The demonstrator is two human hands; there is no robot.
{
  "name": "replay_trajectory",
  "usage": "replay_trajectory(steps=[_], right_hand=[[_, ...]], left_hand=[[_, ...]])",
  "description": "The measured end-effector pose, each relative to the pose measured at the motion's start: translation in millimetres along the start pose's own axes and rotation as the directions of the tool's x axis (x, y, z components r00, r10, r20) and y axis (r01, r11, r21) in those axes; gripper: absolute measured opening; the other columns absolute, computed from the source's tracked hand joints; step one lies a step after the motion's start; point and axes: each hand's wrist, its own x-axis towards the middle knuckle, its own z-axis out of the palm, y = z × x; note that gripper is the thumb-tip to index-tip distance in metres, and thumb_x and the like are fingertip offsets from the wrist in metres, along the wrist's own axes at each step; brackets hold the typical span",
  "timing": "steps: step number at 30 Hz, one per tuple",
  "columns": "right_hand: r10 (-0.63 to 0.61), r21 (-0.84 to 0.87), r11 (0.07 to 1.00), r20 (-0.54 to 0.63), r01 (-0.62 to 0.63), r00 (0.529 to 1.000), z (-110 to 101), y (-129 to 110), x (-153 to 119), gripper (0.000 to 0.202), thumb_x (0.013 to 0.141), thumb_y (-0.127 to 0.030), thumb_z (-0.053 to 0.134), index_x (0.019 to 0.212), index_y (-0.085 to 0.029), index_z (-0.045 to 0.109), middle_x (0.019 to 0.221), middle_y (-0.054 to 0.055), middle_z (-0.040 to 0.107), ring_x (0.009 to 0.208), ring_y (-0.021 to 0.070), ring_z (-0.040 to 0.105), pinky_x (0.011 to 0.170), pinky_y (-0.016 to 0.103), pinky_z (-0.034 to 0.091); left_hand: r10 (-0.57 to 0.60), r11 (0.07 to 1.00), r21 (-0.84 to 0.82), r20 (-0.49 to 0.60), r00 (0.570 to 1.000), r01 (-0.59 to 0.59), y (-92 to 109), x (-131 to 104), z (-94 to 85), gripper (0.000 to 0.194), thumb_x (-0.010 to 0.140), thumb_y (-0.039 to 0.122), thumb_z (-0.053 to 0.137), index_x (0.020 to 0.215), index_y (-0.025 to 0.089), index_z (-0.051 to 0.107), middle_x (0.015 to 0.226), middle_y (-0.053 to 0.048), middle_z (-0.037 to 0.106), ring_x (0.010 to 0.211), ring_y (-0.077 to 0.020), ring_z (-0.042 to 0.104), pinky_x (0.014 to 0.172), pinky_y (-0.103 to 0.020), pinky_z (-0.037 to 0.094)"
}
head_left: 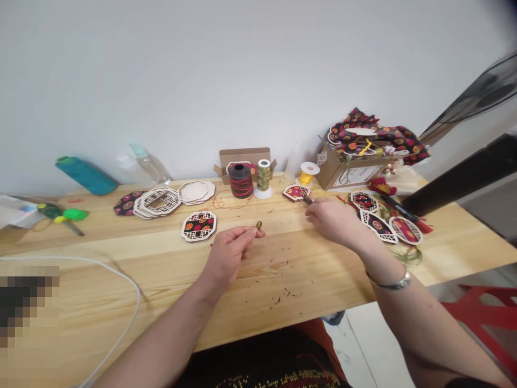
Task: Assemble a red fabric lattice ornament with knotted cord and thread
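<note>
My left hand (232, 253) pinches a small olive-gold bundle (259, 224), which looks like wound thread, between thumb and fingertips above the table. My right hand (335, 220) reaches to the back right, its fingers closed around a small dark tool (307, 199) whose kind I cannot make out. The tool's tip is beside a fan-shaped ornament (296, 192) with a pale wooden frame and red patterned fabric. Left of my left hand lies an ornament with a lattice frame over dark patterned fabric (199, 226).
Spools of red-black cord (241, 181), olive thread (264, 179) and yellow thread (309, 173) stand along the back. Wooden frames (157, 202) are stacked at left. A cardboard box (347, 170) with fabric, several finished ornaments (378, 226) and a black post (460, 175) are at right. A white cable (121, 272) curves front left.
</note>
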Motion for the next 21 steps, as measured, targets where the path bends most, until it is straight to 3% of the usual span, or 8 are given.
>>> replay_trajectory(steps=[4, 7, 11, 18, 21], right_hand=[[0.169, -0.080, 0.983, 0.015, -0.167, 0.986, 8.1, 27.9, -15.2, 0.020, 0.088, -0.019, 0.053, 0.089, -0.010, 0.071, 0.097, 0.017, 0.069, 0.094, 0.0267, 0.065, 0.080, 0.031, 0.045], [0.150, -0.044, 0.988, -0.017, -0.151, 0.989, 23.4, 39.3, -24.0, 0.026, 0.089, -0.023, 0.054, 0.107, -0.008, 0.064, 0.107, 0.019, 0.065, 0.101, 0.0268, 0.062, 0.086, 0.032, 0.045], [0.189, -0.001, 0.982, -0.050, -0.189, 0.981, 36.2, 43.0, -25.1, 0.035, 0.084, -0.012, 0.053, 0.118, -0.005, 0.057, 0.110, 0.021, 0.063, 0.107, 0.0287, 0.060, 0.089, 0.033, 0.044], [0.186, 0.093, 0.980, -0.083, -0.178, 0.979, 35.5, 46.1, -33.3, 0.039, 0.079, -0.011, 0.054, 0.117, -0.005, 0.055, 0.111, 0.021, 0.064, 0.102, 0.0287, 0.063, 0.085, 0.034, 0.048], [0.114, 0.178, 0.980, -0.117, -0.092, 0.986, 33.4, 34.6, -49.2, 0.039, 0.078, -0.015, 0.057, 0.117, -0.009, 0.056, 0.108, 0.016, 0.066, 0.099, 0.0269, 0.064, 0.086, 0.035, 0.049]], left_hand=[[-0.028, 0.998, -0.049, 0.009, 1.000, 0.028, -0.2, -0.2, -1.4, 0.032, 0.058, 0.040, 0.079, 0.068, 0.011, 0.074, 0.049, 0.004, 0.040, 0.046, -0.0034, 0.025, 0.046, -0.021, 0.015], [-0.039, 0.997, -0.062, 0.031, 0.999, 0.041, -0.7, -0.1, -2.1, 0.033, 0.058, 0.041, 0.080, 0.068, 0.010, 0.074, 0.048, 0.006, 0.036, 0.046, -0.0033, 0.025, 0.046, -0.020, 0.015], [-0.049, 0.996, -0.074, 0.020, 0.999, 0.050, -0.3, 1.3, -1.7, 0.035, 0.056, 0.043, 0.081, 0.068, 0.010, 0.073, 0.048, 0.006, 0.037, 0.046, -0.0031, 0.024, 0.045, -0.020, 0.015], [-0.044, 0.994, -0.097, 0.012, 0.999, 0.045, 1.1, 2.7, -1.5, 0.036, 0.055, 0.042, 0.082, 0.068, 0.009, 0.073, 0.047, 0.006, 0.035, 0.046, -0.0033, 0.024, 0.045, -0.020, 0.015], [-0.043, 0.993, -0.108, 0.011, 0.999, 0.043, 0.7, 2.7, -1.7, 0.036, 0.055, 0.042, 0.082, 0.068, 0.009, 0.073, 0.049, 0.006, 0.037, 0.046, -0.0028, 0.023, 0.045, -0.020, 0.014]])
